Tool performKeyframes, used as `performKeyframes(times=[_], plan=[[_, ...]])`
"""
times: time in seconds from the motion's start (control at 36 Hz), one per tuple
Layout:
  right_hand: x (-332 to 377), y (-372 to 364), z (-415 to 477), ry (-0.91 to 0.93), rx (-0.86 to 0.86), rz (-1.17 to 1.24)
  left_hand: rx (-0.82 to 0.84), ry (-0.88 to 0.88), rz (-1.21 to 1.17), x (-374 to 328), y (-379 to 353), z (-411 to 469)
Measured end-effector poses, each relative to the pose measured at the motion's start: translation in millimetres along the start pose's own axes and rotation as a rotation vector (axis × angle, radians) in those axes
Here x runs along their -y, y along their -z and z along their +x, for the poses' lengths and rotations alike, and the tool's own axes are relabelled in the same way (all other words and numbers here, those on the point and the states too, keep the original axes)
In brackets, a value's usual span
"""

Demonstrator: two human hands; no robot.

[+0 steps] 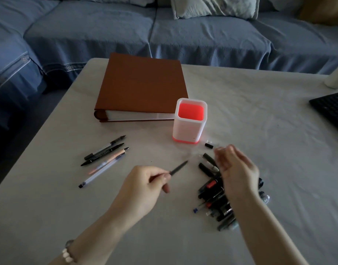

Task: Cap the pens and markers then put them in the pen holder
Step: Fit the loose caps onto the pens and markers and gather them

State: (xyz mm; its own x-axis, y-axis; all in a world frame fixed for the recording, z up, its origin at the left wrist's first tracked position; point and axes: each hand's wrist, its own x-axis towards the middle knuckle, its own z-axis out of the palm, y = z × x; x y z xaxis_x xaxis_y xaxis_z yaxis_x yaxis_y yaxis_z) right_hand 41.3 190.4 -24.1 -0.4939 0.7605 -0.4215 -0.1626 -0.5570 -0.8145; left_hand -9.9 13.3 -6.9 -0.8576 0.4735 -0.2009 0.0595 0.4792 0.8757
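A white pen holder (189, 129) with a red inside and red base stands near the middle of the table, with nothing visible in it. My left hand (145, 180) pinches a thin dark pen (178, 166) that points toward the holder. My right hand (235, 169) hovers, blurred, with relaxed fingers over a pile of caps and pens (214, 196) at the right. A small black cap (208, 145) lies just right of the holder's base. Several uncapped pens and markers (104, 155) lie side by side at the left.
A thick brown album (143, 87) lies behind the holder. A black keyboard (331, 109) sits at the right edge, with a white cylinder (336, 77) behind it. A blue sofa (164, 31) runs beyond the table's far edge.
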Motion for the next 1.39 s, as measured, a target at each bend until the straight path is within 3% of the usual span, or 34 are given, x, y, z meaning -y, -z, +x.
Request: performKeyframes(times=[0.06, 0.17, 0.25, 0.33, 0.5, 0.67, 0.83, 0.94, 1.17, 1.39], plan=[[8.7, 5.6, 17.9, 0.088, 0.0, -0.223, -0.037, 0.073, -0.094, 10.5, 6.9, 2.2], [-3.1, 1.4, 20.9, 0.3, 0.293, -1.01, -0.059, 0.122, -0.238, 13.0, 8.6, 0.4], [-16.9, -6.5, 19.5, 0.456, 0.457, -1.299, -0.067, 0.111, -0.248, 11.6, 7.4, -0.9], [-20.6, -10.1, 31.4, 0.527, 0.506, -1.457, -0.079, 0.1, -0.247, 12.5, 8.5, -2.4], [-1.7, -9.8, 80.2, 0.661, 0.292, -1.531, -0.093, 0.115, -0.214, 18.4, 13.9, -3.6], [0.2, -2.7, 106.2, 0.576, 0.419, -1.753, -0.083, 0.102, -0.182, 17.3, 14.6, -3.2], [-2.7, 8.5, 103.9, 0.64, 0.383, -1.689, -0.088, 0.083, -0.166, 16.6, 12.3, -2.9], [2.4, 9.2, 79.9, 0.592, 0.293, -1.334, -0.082, 0.056, -0.171, 13.4, 9.0, -3.3], [37.9, -0.8, -7.6, -0.031, 0.387, -0.259, 0.023, -0.017, -0.221, -7.8, -4.5, -1.7], [44.5, 4.0, -35.0, -0.033, 0.311, -0.074, 0.058, -0.103, -0.245, -28.9, -11.3, -11.4]])
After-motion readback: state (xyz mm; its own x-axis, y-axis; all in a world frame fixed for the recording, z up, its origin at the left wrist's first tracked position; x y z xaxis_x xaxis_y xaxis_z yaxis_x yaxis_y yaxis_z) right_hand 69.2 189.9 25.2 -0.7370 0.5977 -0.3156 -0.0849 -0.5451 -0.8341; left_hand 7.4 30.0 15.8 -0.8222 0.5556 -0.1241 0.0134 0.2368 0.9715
